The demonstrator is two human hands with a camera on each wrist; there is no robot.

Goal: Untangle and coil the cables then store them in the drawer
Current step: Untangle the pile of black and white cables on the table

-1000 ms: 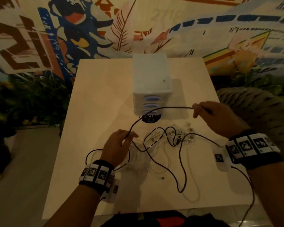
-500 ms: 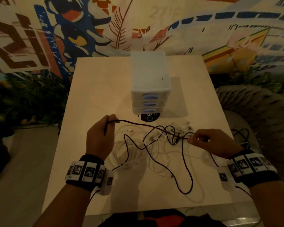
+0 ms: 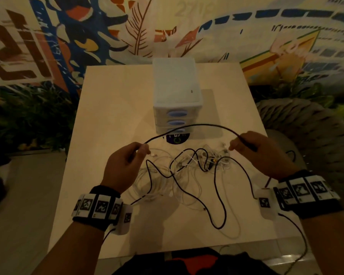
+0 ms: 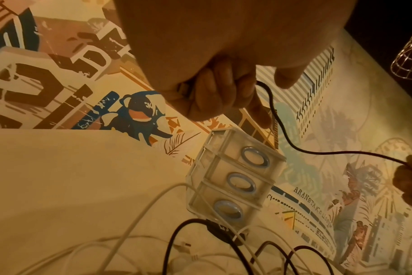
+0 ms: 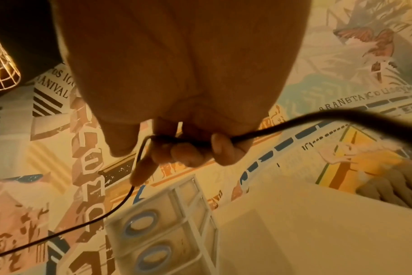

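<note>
Both hands pinch the black cable (image 3: 189, 127), left hand (image 3: 123, 165) and right hand (image 3: 254, 149) holding a span arched before the drawers (image 3: 177, 108). Light and limp, it should coil easily; its slack lies snarled among white cables (image 3: 161, 187).

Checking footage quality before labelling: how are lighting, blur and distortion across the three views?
Head view: dim, warm light, wide-angle bowing at the edges; the black cable between the left hand and right hand reads clearly. Left wrist view: yellow cast, tilted, drawer unit sharp. Right wrist view: cable near the lens blurred, drawer unit soft.
</note>
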